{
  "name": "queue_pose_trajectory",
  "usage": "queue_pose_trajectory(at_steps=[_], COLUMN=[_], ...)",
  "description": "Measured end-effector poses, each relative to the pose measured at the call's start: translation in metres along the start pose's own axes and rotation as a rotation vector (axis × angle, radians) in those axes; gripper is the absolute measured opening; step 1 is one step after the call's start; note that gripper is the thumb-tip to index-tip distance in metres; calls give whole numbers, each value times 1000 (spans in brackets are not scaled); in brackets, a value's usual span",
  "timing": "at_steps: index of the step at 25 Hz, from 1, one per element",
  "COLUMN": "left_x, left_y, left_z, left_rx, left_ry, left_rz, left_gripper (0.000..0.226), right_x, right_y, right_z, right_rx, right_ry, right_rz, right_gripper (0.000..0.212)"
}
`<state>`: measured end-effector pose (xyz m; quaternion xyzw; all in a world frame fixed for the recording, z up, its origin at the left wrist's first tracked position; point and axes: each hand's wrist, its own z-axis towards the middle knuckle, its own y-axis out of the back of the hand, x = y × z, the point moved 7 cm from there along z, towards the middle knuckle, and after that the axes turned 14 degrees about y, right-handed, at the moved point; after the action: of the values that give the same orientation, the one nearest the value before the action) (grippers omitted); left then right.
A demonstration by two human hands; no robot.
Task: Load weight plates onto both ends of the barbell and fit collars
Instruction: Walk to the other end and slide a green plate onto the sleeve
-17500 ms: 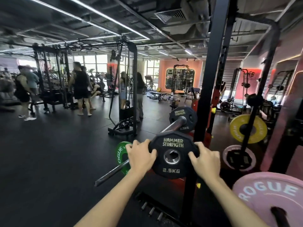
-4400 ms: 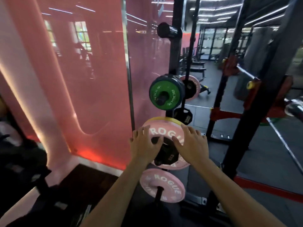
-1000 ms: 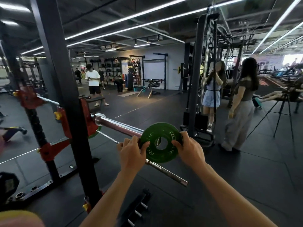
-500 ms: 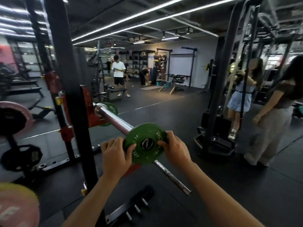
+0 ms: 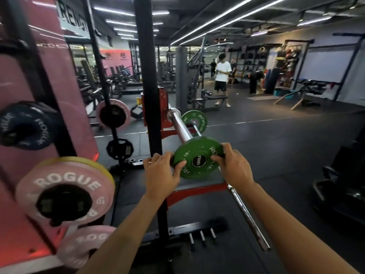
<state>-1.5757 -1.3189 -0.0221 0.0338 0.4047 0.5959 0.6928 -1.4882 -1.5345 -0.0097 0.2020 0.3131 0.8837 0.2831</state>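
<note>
A small green disc plate (image 5: 197,160) sits on the near end of the chrome steel barbell sleeve (image 5: 178,124), with the left hand (image 5: 161,175) on its left rim and the right hand (image 5: 233,167) on its right. Behind it, farther along the bar, is a second green plate (image 5: 194,120). The black upright post (image 5: 147,80) stands just left of the bar, and pink round plates (image 5: 65,192) hang on pegs farther left.
</note>
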Motion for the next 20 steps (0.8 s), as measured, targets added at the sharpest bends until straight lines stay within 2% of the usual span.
queue_pose_trajectory(at_steps=[4,7,13,20], left_x=[6,12,43,86], left_y=[-6,-16,-60,-122], left_z=[16,33,83,183], left_rx=[-4,-36,-98,-116], left_ry=[135,149,168,158], left_rz=[11,-1,-33,60], left_gripper=[35,38,44,50], right_x=[-12,-25,-58,-99], right_y=[-18,-31,-79,-157], right_z=[15,29,86,182], right_rx=[60,38,60,59], right_ry=[-57,-60,43,83], right_rz=[42,67,1,8], right_gripper=[37,35,47,47])
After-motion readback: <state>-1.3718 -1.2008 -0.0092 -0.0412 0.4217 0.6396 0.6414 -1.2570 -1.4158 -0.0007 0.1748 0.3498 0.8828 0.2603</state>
